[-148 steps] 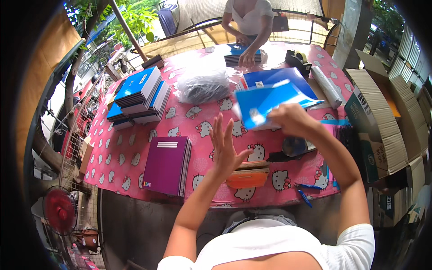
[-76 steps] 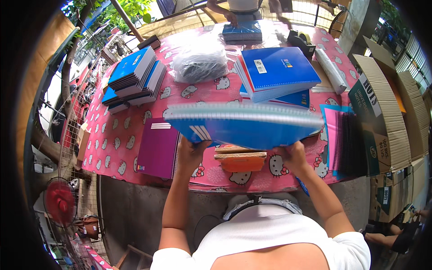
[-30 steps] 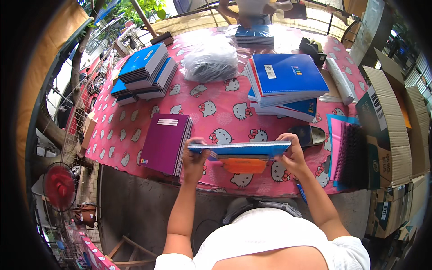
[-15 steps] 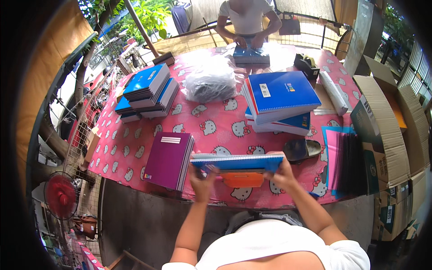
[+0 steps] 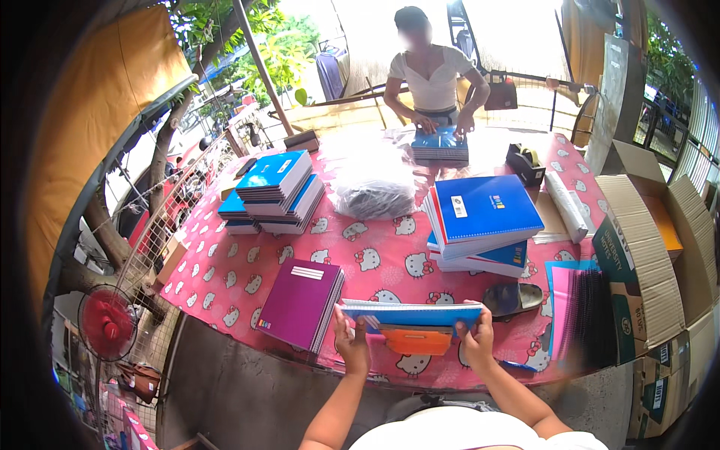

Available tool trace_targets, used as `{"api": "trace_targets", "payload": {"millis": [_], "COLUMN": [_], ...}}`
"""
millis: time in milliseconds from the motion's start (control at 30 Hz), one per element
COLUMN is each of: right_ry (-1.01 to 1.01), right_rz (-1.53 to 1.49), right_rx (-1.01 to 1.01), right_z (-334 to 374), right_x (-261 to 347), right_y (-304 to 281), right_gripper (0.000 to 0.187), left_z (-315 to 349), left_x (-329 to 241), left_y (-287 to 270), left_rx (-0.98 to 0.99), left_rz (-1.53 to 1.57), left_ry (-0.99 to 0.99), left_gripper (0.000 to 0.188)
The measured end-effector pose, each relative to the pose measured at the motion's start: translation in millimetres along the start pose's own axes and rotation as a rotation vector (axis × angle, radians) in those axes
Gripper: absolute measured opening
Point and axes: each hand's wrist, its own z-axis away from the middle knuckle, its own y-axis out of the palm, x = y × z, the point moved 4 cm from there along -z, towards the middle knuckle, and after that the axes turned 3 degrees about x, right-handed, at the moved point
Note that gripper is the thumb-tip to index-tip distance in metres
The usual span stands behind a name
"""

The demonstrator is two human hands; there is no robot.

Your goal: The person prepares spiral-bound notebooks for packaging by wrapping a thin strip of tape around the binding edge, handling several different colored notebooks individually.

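A blue spiral notebook (image 5: 416, 316), or a thin set of them, is held on edge above the near side of the table. My left hand (image 5: 352, 342) grips its left end, thumb in front. My right hand (image 5: 475, 337) closes round the right end. An orange flat piece (image 5: 417, 342) shows just below the notebook; I cannot tell whether it touches it. Left of my left hand lies a stack of purple notebooks (image 5: 298, 304). Beyond the right hand are a dark shoe-shaped thing (image 5: 513, 298) and a large pile of blue spiral notebooks (image 5: 487, 214).
The table has a pink patterned cover (image 5: 225, 289). Smaller blue notebooks (image 5: 274, 176) are stacked at far left, beside a clear plastic bundle (image 5: 375, 191). A co-worker (image 5: 431, 82) handles blue notebooks opposite. A tape dispenser (image 5: 525, 165), black spiral coils (image 5: 583, 311) and an open carton (image 5: 645, 247) are at right.
The view has tilted up, so the table sits lower in the picture and the co-worker shows more fully. Both hands still hold the blue notebook, now steadier and less blurred.
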Motion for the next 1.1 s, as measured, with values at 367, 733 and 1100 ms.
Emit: {"api": "trace_targets", "payload": {"millis": [367, 733, 1100], "right_ry": [-0.061, 0.002, -0.221], "right_rz": [0.122, -0.022, 1.001], "right_rx": [-0.015, -0.105, -0.046], "right_z": [27.1, 6.4, -41.2], "right_x": [-26.2, -32.1, -3.7], "right_y": [-15.7, -47.1, -153.5], "right_gripper": [0.055, 0.016, 0.025], "left_z": [7.0, -8.3, 24.6], "left_x": [35.9, -29.8, -114.9], "left_y": [-7.0, 9.9, 138.6], "left_rx": [0.067, -0.084, 0.809], "left_rz": [0.034, -0.385, -0.787], "left_ry": [-0.107, 0.181, 0.731], "left_gripper": [0.034, 0.056, 0.053]}}
